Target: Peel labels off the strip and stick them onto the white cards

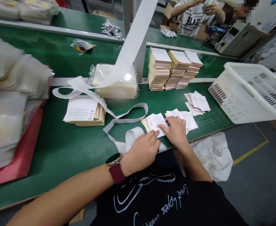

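Note:
A small fanned stack of printed paper leaflets [157, 123] lies near the table's front edge, between my hands. My left hand [142, 152], wearing a watch with a dark red strap, grips its lower edge with curled fingers; the thumb is hidden. At the stack's right side, my right hand [176, 131] holds it with the thumb on the top leaflet and the fingers bent behind. Loose leaflets [191, 121] spread out under and beyond the right hand. Farther right rests another small messy pile of leaflets [200, 103]. A long white paper strip [135, 113] curls across the table on the left.
Tall leaflet stacks [160, 70] stand at the back, beside a plastic-wrapped pack [115, 91]. Left are a thicker paper stack [81, 110] and bagged goods [6, 125] in a red container [31, 147]. A white basket [236, 108] stands right. A co-worker [193, 18] is across the table.

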Available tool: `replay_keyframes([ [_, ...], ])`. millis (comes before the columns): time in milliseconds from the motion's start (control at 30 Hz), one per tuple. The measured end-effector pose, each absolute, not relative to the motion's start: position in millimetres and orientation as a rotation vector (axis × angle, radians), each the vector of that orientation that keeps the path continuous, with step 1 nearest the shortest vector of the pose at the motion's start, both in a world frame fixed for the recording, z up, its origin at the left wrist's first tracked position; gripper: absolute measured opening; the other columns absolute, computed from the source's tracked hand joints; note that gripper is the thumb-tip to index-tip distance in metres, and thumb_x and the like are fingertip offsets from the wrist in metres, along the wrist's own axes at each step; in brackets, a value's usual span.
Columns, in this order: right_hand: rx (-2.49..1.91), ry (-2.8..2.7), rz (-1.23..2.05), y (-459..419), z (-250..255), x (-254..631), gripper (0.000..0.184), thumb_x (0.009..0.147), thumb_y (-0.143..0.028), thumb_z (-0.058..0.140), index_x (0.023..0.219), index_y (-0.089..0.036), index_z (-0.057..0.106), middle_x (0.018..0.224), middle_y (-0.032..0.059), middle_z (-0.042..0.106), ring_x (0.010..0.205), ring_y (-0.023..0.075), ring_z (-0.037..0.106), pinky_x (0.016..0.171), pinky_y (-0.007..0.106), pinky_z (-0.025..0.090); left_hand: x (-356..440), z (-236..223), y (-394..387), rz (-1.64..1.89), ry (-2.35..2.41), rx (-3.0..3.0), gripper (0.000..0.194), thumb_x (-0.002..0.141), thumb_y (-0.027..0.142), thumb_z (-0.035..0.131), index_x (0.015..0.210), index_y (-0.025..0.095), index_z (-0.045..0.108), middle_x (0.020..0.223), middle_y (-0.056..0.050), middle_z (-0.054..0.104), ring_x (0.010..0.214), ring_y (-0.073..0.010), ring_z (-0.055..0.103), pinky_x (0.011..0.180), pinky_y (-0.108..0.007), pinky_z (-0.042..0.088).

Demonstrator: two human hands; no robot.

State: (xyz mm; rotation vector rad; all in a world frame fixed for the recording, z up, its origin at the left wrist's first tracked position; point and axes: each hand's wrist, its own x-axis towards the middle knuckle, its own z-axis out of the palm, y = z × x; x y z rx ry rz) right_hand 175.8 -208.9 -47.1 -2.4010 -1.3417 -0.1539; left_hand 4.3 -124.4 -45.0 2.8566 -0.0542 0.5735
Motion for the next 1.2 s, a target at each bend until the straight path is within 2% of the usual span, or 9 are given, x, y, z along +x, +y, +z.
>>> replay_keyframes([
  [300, -2.243, -1.217, -0.097, -207.4, -52.4, 176.3, 0.023, 0.093, -0.032, 0.050, 0.074, -0.021, 0.055, 0.073, 0.0031, 0.061, 0.075, 0.0212, 0.053, 0.076, 0.035, 0.034, 2.9, -46.1, -125.3, 0.565, -0.060, 2.925, 0.008, 0.081, 0.009, 0.057, 0.086, 0.008, 0.062, 0.128, -0.025, 0.061, 0.117, -0.0349, 0.059, 0.086, -0.044, 0.055],
  [433, -2.282, -1.284, -0.227, -213.8, -50.5, 184.6, 0.024, 0.096, -0.030, 0.046, 0.082, -0.021, 0.063, 0.081, 0.0062, 0.068, 0.084, 0.0236, 0.053, 0.079, 0.038, 0.032, 3.6, -45.4, -124.0, 0.579, -0.067, 2.890, 0.009, 0.081, 0.008, 0.055, 0.087, 0.009, 0.062, 0.125, -0.025, 0.062, 0.115, -0.0336, 0.059, 0.084, -0.044, 0.054],
  [667, -2.455, -1.040, -0.413, -240.2, -42.1, 218.4, 0.027, 0.088, -0.035, 0.059, 0.107, -0.018, 0.066, 0.099, 0.0137, 0.070, 0.100, 0.0328, 0.055, 0.092, 0.052, 0.031, 6.2, -32.7, -110.9, 0.879, 0.153, 2.617, 0.028, 0.093, 0.015, 0.040, 0.071, 0.015, 0.056, 0.070, -0.007, 0.060, 0.069, -0.0188, 0.053, 0.063, -0.031, 0.044],
  [800, -1.955, -1.249, -0.091, -250.0, -35.8, 184.1, 0.033, 0.088, -0.032, 0.063, 0.120, -0.025, 0.061, 0.106, 0.0075, 0.071, 0.105, 0.0265, 0.060, 0.095, 0.046, 0.042, 7.3, -29.1, -105.1, 0.875, 0.258, 2.530, 0.034, 0.095, 0.017, 0.039, 0.063, 0.018, 0.050, 0.061, -0.002, 0.054, 0.060, -0.0155, 0.047, 0.057, -0.029, 0.037],
  [933, -1.614, -1.317, 0.197, -247.5, -37.6, 146.3, 0.019, 0.089, -0.022, 0.063, 0.106, -0.027, 0.067, 0.090, 0.0027, 0.069, 0.089, 0.0196, 0.062, 0.083, 0.037, 0.049, 9.2, -31.8, -102.9, 0.797, 0.338, 2.483, 0.036, 0.096, 0.021, 0.038, 0.062, 0.018, 0.049, 0.059, -0.002, 0.053, 0.059, -0.0147, 0.048, 0.058, -0.029, 0.039],
  [1000, -1.550, -1.221, 0.264, -244.0, -42.5, 141.7, 0.012, 0.089, -0.020, 0.062, 0.098, -0.026, 0.068, 0.084, 0.0015, 0.065, 0.083, 0.0176, 0.061, 0.076, 0.034, 0.049, 10.1, -33.3, -102.6, 0.788, 0.375, 2.475, 0.028, 0.095, 0.021, 0.041, 0.072, 0.016, 0.057, 0.068, -0.004, 0.058, 0.064, -0.0160, 0.053, 0.062, -0.030, 0.044],
  [1067, -1.529, -1.110, 0.316, -241.5, -47.8, 144.2, 0.008, 0.088, -0.021, 0.064, 0.094, -0.025, 0.068, 0.083, 0.0008, 0.064, 0.081, 0.0166, 0.061, 0.074, 0.032, 0.048, 10.3, -33.5, -103.0, 0.859, 0.375, 2.468, 0.019, 0.093, 0.020, 0.046, 0.100, 0.013, 0.061, 0.097, -0.011, 0.066, 0.082, -0.0196, 0.060, 0.074, -0.034, 0.050],
  [1133, -1.540, -1.055, 0.353, -240.7, -51.3, 148.3, 0.007, 0.087, -0.023, 0.066, 0.093, -0.025, 0.068, 0.083, 0.0003, 0.065, 0.081, 0.0163, 0.061, 0.075, 0.032, 0.048, 9.9, -32.4, -104.0, 0.932, 0.279, 2.504, 0.034, 0.091, 0.016, 0.048, 0.124, 0.015, 0.054, 0.128, -0.016, 0.057, 0.103, -0.0232, 0.060, 0.088, -0.041, 0.051],
  [1200, -1.552, -1.061, 0.368, -240.9, -51.8, 150.2, 0.008, 0.087, -0.024, 0.066, 0.095, -0.025, 0.068, 0.084, 0.0002, 0.065, 0.081, 0.0163, 0.061, 0.075, 0.032, 0.049, 9.0, -31.0, -105.0, 0.944, 0.114, 2.577, 0.033, 0.090, 0.012, 0.047, 0.122, 0.016, 0.057, 0.128, -0.015, 0.058, 0.108, -0.0241, 0.058, 0.091, -0.043, 0.051],
])
